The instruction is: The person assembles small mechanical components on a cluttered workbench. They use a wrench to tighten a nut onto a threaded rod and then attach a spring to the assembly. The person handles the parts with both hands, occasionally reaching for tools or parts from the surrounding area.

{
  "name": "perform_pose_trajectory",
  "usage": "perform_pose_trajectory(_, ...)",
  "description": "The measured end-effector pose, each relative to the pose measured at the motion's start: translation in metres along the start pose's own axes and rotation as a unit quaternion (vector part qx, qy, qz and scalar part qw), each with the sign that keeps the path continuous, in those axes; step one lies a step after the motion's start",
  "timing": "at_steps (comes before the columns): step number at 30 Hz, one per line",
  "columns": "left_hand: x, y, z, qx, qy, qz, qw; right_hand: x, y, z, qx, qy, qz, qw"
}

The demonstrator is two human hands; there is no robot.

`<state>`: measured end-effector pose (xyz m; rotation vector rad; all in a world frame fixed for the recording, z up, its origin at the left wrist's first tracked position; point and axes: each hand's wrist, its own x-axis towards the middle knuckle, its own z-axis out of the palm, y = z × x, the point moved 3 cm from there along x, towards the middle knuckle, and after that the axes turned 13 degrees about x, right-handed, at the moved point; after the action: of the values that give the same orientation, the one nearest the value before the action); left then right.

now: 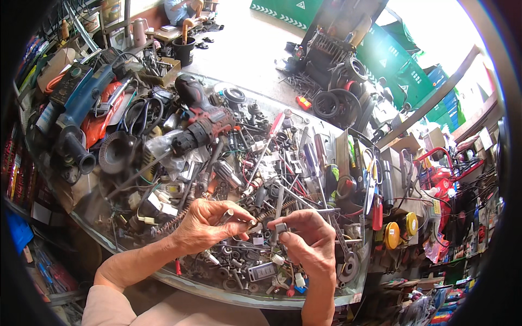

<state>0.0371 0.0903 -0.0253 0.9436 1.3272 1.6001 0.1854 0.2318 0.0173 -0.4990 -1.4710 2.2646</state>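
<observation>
The small grey boxy piece (281, 228) sat gripped in my right hand (311, 243), just right of, and apart from, the tiny dark metal piece (252, 223) pinched in my left hand (200, 226); the boxy piece's long axis was unclear.

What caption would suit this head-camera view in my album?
Left hand pinching a small part, right hand a grey piece, above a cluttered bench.

drill (213, 123) beyond both hands (202, 227)
</observation>
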Motion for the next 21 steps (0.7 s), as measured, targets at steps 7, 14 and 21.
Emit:
perform_pose_trajectory(7,-0.001,0.002,0.001,0.022,-0.004,-0.022,1.000,0.005,0.016,-0.003,0.231,-0.029,0.100,0.967)
perform_pose_trajectory(14,-0.002,0.004,0.002,0.062,0.010,-0.054,0.997,0.007,0.026,-0.007,0.325,-0.038,0.138,0.935)
perform_pose_trajectory(21,-0.003,0.009,0.013,0.341,0.073,0.098,0.932,0.006,0.022,-0.004,0.188,0.073,0.042,0.979)
